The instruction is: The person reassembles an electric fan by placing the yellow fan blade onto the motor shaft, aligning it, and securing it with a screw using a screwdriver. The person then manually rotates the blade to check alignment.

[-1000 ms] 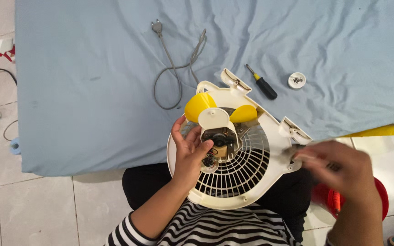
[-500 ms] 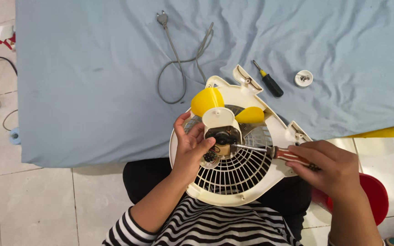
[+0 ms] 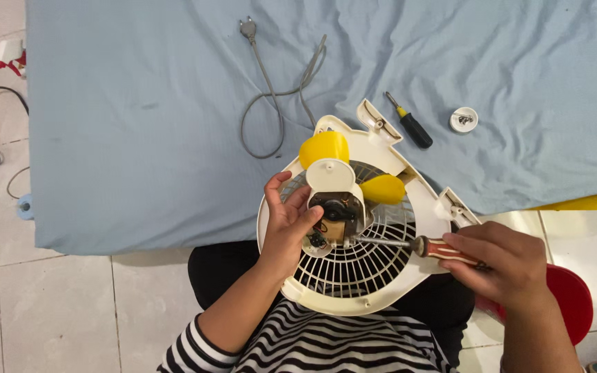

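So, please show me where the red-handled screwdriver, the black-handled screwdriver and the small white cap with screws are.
red-handled screwdriver [image 3: 435, 249], head view, on the red handle near the shaft.
black-handled screwdriver [image 3: 415, 130], head view, on the black handle.
small white cap with screws [image 3: 463, 119], head view, on its rim.

A second ago the right hand [image 3: 509, 266] is a blur off the fan housing's [image 3: 419, 211] right edge; now it grips a red-handled screwdriver [image 3: 443, 250]. The shaft, level half a second ago, now tilts slightly, its tip lower at the motor's [image 3: 336, 211] base. The yellow blades [image 3: 324, 148] sit a little turned.
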